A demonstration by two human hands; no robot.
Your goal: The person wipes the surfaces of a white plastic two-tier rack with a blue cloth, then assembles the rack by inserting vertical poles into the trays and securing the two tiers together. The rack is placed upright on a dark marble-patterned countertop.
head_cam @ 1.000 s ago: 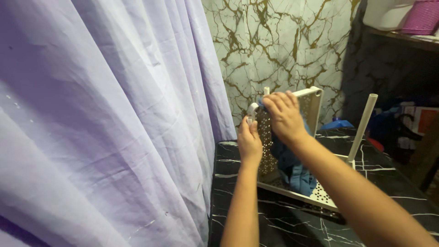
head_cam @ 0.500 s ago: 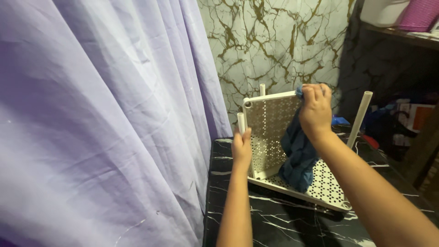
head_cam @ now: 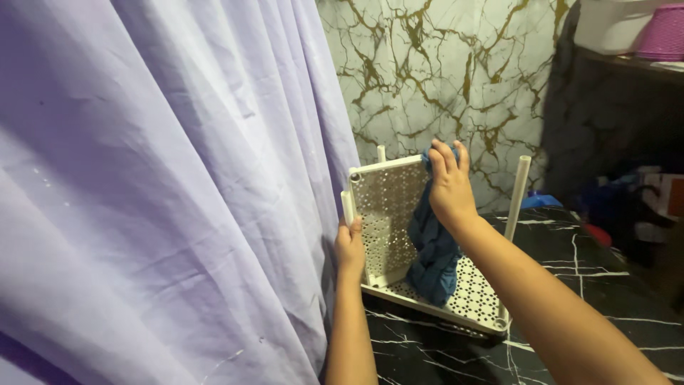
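A white perforated plastic rack [head_cam: 388,214] with round posts lies tipped on a black marbled counter [head_cam: 570,321]. My left hand [head_cam: 350,246] grips its near-left post. My right hand [head_cam: 449,187] presses a dark blue cloth [head_cam: 431,249] against the top edge of the upright perforated panel. The cloth hangs down onto the lower panel.
A lilac curtain [head_cam: 164,185] fills the left half of the view, close to the rack. A white wall with gold veins [head_cam: 442,78] stands behind. At the right are a dark shelf with a white tub [head_cam: 609,25], a pink basket [head_cam: 662,32] and clothes [head_cam: 627,203] below.
My right hand has moved with the cloth from the panel's left side to its top right edge. My left hand slid lower on the post. The rack stands a little more upright.
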